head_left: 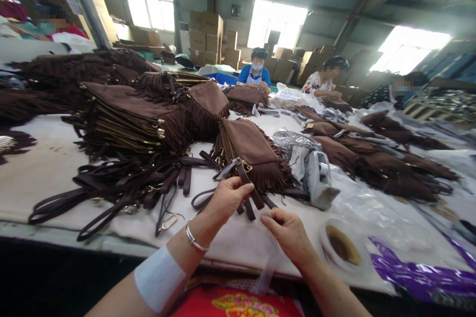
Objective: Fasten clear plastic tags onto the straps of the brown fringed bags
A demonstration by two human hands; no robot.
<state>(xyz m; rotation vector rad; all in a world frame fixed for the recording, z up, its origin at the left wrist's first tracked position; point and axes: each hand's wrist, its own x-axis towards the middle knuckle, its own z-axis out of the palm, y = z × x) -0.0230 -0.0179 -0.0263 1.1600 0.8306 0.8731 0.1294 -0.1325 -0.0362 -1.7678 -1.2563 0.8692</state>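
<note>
My left hand (227, 199) is closed, thumb and fingers pinching a dark brown leather strap (256, 199) near its gold ring. The strap hangs at the front of a brown fringed bag (253, 146) with a gold zipper, which lies on the table just beyond the hand. To the right, my right hand (288, 232) is closed in a pinch, with a strip of thin translucent plastic (266, 273) hanging below it. Its fingertips are close to the strap's lower end but apart from it. Loose brown straps (130, 183) with gold clips lie left of my left hand.
A tall stack of fringed bags (126, 114) stands at left, with more bags (379, 158) at right. A tape dispenser (320, 173), a tape roll (344, 245), clear plastic sheets (372, 208) and purple packaging (420, 270) lie to my right. Co-workers (255, 77) sit across the table.
</note>
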